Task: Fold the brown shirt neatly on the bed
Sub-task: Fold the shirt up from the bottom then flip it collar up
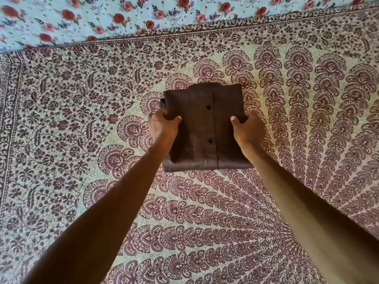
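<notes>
head view: the camera is looking down past two bare forearms [114, 191] that are reaching forward over a bed [307, 140].
brown shirt [207, 128]: it is sitting folded into a compact, roughly rectangular bundle near the middle of the view, over the centre of the bed.
placket [212, 124]: it is facing up and running down the bundle from the far edge to the near edge.
buttons [210, 141]: two dark ones are showing on the placket, one toward the far edge and one closer to the person.
shirt edges: the layers are lying stacked and fairly even, and a bit of fabric is poking out at the far left corner.
left hand [163, 126]: it is grasping the shirt's left edge, with the thumb lying on top and the other fingers curling round the side.
right hand [249, 128]: it is grasping the right edge the same way, thumb on top, fingers wrapping out of sight round the side.
contact with the bed: i cannot tell whether the bundle is resting on the sheet or being held just above it.
printed bedsheet [82, 111]: pale green with a maroon paisley and flower print, it is covering the bed, its fan-shaped motifs ringing the shirt.
floral cloth [82, 15]: a light blue fabric with red roses is lying beyond the sheet's far border, across the top of the view.
</notes>
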